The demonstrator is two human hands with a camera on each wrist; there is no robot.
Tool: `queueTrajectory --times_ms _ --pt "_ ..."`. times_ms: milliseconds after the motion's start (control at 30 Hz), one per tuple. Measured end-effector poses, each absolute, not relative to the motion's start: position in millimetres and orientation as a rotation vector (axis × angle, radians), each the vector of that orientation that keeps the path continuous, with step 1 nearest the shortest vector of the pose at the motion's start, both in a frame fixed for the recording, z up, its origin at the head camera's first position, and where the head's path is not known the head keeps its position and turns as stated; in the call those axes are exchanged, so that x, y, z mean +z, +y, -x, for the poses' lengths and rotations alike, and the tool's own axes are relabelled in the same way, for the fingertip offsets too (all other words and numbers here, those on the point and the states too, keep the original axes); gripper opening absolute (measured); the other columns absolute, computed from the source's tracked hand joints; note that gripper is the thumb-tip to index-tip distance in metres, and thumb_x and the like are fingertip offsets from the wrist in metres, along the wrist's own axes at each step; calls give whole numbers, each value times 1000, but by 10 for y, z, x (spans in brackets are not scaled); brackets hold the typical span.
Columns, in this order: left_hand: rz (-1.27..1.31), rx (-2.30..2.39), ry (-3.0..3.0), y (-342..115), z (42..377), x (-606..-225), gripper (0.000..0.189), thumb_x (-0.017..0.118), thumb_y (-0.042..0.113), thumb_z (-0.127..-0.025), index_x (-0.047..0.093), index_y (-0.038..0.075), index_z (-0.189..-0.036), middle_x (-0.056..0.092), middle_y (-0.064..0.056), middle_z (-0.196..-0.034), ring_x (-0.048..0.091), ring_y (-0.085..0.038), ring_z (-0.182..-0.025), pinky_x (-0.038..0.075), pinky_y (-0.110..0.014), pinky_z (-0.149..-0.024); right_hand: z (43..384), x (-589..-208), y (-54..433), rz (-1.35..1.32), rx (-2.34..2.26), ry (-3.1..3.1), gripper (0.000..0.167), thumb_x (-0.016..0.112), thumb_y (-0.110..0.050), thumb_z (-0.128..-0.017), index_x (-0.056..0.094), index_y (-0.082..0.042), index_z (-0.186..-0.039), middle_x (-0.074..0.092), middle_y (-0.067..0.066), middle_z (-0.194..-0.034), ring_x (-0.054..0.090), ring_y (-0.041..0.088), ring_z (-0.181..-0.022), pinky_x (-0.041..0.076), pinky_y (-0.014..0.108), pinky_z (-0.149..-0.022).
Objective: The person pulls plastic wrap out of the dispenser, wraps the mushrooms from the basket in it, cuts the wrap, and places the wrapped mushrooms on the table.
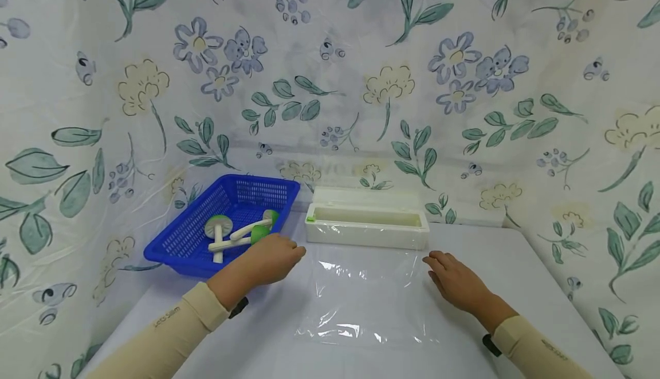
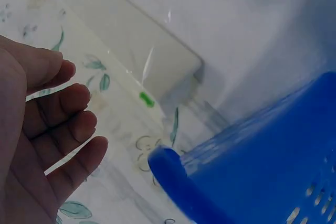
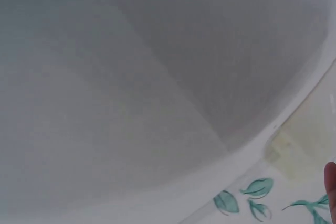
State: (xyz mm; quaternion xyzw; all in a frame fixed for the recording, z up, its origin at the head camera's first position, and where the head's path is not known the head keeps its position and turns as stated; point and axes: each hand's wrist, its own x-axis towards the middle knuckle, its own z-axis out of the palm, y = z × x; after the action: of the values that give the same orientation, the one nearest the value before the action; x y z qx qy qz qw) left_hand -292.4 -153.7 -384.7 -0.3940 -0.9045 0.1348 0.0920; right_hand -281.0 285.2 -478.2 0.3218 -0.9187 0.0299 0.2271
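Note:
A sheet of clear cling film (image 1: 366, 299) lies spread on the table, running forward from a long white film dispenser box (image 1: 366, 235). The box has a small green slider (image 1: 310, 218) at its left end. My left hand (image 1: 273, 259) is above the table between the basket and the film, its fingers loosely bent around nothing; in the left wrist view those fingers (image 2: 73, 100) show apart from the box. By the film's upper right edge is my right hand (image 1: 456, 280), fingers relaxed and extended. Only one fingertip (image 3: 331, 182) shows in the right wrist view.
To the left stands a blue plastic basket (image 1: 180, 218) with slotted walls. Inside it are mushroom-shaped pieces (image 1: 219, 227) with green caps and white stems. A white cloth covers the table (image 1: 474, 344), and a floral curtain (image 1: 330, 104) hangs behind.

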Motion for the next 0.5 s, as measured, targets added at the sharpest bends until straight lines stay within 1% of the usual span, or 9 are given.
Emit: queueTrajectory --times_ms 133,233,367,500 --pt "1078 327 -2765 -1605 3052 -3770 10 62 21 -95 63 13 -101 63 3 -77 61 -14 -71 53 -32 -70 2964 -4801 2866 -784 141 -2628 41 65 -14 -94 49 -3 -130 51 13 -126 57 29 -109 49 43 -92" --pt "1033 276 -2772 -1675 3130 -3729 11 61 22 -97 61 13 -102 62 3 -76 61 -14 -69 54 -31 -67 3071 -4801 2890 -702 185 -2702 42 61 -17 -97 46 -4 -134 47 16 -130 54 33 -114 46 47 -94" --pt "1005 231 -2761 -1799 3230 -3697 8 61 21 -96 59 13 -94 55 5 -67 53 -12 -59 52 -30 -59 3184 -4765 2923 -632 234 -2773 40 56 -19 -100 44 -3 -135 44 19 -133 50 38 -119 43 51 -97" --pt "958 143 -2805 -1946 3327 -3678 8 61 18 -97 58 13 -90 47 6 -64 46 -12 -55 46 -29 -54 3293 -4720 2927 -593 280 -2806 40 52 -20 -101 41 -4 -136 41 19 -134 47 38 -121 41 52 -99"
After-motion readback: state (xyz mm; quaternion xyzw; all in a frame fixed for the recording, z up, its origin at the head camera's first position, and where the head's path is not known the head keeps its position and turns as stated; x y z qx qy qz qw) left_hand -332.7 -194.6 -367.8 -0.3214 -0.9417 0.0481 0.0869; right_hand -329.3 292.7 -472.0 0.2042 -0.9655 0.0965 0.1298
